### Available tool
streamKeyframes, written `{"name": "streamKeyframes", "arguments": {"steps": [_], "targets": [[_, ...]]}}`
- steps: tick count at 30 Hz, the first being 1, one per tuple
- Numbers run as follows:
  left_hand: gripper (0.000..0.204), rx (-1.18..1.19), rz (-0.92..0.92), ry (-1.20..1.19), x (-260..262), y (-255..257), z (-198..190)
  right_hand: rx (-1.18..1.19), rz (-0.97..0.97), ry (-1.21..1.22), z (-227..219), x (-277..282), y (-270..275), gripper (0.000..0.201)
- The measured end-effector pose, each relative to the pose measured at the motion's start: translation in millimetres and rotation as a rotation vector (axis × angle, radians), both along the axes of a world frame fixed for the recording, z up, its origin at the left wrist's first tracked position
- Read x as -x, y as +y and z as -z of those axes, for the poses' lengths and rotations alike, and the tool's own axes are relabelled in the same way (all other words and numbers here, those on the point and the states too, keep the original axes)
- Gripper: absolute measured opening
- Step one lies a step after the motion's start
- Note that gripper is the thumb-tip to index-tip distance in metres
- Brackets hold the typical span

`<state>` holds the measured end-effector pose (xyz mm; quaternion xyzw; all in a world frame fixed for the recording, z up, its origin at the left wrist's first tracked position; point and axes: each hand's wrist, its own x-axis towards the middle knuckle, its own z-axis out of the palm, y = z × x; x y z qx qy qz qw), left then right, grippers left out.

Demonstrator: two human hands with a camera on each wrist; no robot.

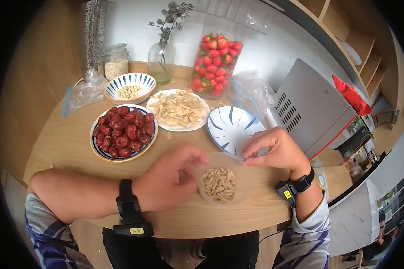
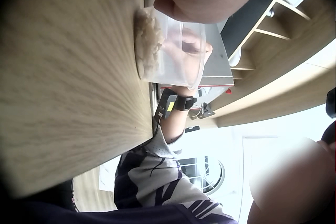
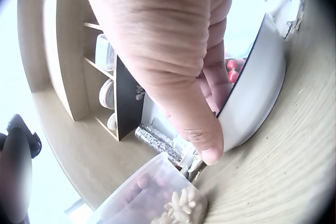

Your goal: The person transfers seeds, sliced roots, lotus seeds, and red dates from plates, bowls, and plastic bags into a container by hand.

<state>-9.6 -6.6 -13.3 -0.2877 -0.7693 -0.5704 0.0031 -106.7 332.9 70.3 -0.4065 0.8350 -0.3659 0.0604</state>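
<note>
My left hand curves round the left side of a translucent plastic tub, its thumb and forefinger right at the wall. Small beige, elongated pieces fill the tub's lower part; they also show through its side in the left wrist view. To the right, my right hand pinches the near rim of a shallow white bowl with blue leaf strokes. In the right wrist view the thumb lies outside the bowl's wall, with the other fingers over the inside. No food shows in this bowl.
Behind the hands stand a plate of red dates, a plate of pale dried flakes and a bowl of pale round seeds. Farther back are a strawberry container, a glass vase and a jar. A grey appliance borders the right.
</note>
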Motion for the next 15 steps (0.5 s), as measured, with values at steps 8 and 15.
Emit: {"name": "streamKeyframes", "arguments": {"steps": [8, 15], "targets": [[0.049, 0.005, 0.005, -0.003, -0.3, 0.4, 0.2, 0.048, 0.001, -0.036, -1.1, -1.5, -0.5, 0.018], [0.047, 0.011, -0.005, 0.050, -0.8, 0.6, -0.9, 0.114, 0.012, -0.143, 2.6, 3.4, 2.3, 0.018]]}}
